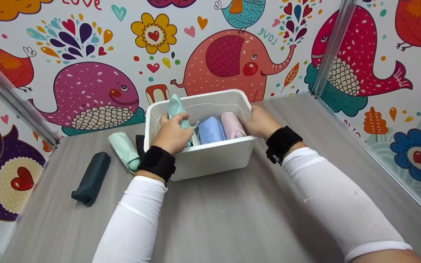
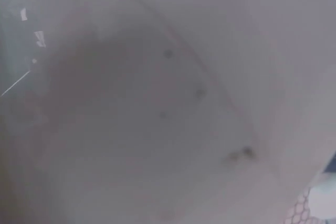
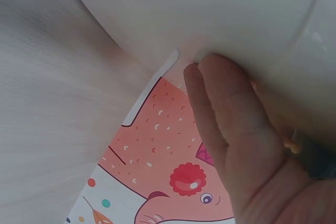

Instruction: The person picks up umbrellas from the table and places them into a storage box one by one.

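Note:
A white plastic bin (image 1: 210, 160) stands on the table, with a blue folded umbrella (image 1: 211, 130) and a pink one (image 1: 232, 125) inside it. My left hand (image 1: 174, 133) reaches over the bin's left part and grips a teal folded umbrella (image 1: 176, 106), whose top sticks up above the fingers. The right hand (image 1: 261, 122) holds the bin by its right rim. In the right wrist view, the fingers (image 3: 231, 108) of that hand lie against the outer wall. Only a blurred, pale bin surface (image 2: 157, 145) fills most of the left wrist view.
Left of the bin, a mint-green folded umbrella (image 1: 124, 149) and a dark green one (image 1: 91, 179) lie on the grey wood-grain table (image 1: 210, 219). A black item (image 1: 140, 143) shows beside the bin's left side. Cartoon-printed wall panels (image 1: 97, 91) enclose the back and sides.

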Action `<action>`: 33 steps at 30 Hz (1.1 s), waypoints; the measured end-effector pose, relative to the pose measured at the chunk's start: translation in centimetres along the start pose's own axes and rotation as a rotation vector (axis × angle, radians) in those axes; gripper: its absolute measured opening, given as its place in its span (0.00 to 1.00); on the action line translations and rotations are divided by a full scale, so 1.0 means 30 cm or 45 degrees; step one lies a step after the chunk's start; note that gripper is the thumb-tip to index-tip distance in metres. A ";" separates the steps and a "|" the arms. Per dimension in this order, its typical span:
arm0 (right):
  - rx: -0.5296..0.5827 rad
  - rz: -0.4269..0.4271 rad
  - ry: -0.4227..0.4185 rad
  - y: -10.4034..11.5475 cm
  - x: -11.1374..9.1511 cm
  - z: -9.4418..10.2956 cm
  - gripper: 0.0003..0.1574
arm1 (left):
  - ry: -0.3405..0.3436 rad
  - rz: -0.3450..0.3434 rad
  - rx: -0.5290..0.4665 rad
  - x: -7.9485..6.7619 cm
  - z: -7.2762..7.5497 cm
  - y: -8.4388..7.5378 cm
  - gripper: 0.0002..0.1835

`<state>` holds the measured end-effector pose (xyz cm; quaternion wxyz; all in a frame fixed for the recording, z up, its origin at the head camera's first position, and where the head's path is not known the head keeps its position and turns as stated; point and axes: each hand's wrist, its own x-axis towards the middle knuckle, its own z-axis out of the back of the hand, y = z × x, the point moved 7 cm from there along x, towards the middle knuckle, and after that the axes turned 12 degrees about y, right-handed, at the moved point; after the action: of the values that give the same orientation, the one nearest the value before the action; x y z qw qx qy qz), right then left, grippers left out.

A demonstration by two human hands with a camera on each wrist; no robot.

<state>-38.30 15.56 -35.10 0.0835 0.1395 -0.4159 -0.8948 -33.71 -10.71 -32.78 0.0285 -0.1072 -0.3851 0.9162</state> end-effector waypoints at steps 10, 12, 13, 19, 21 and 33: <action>-0.076 0.025 -0.036 0.004 0.004 0.003 0.30 | 0.071 -0.015 0.178 0.000 -0.035 -0.017 0.30; -0.068 0.017 -0.034 0.003 0.004 0.002 0.29 | 0.072 -0.006 0.190 -0.001 -0.036 -0.016 0.29; -0.064 0.015 -0.030 0.003 0.004 0.001 0.29 | 0.072 -0.001 0.193 -0.002 -0.036 -0.016 0.29; -0.053 0.008 -0.022 0.003 0.003 0.000 0.27 | 0.072 0.007 0.203 -0.005 -0.038 -0.017 0.29; -0.041 0.010 -0.019 0.003 0.003 -0.001 0.27 | 0.068 0.005 0.207 -0.007 -0.038 -0.018 0.29; -0.057 0.025 -0.021 0.009 -0.002 -0.002 0.28 | 0.112 -0.028 0.303 -0.004 -0.051 -0.020 0.28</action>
<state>-38.21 15.36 -34.91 0.0919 0.1263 -0.3977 -0.9041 -33.28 -9.23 -33.37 0.0680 -0.1387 -0.2732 0.9495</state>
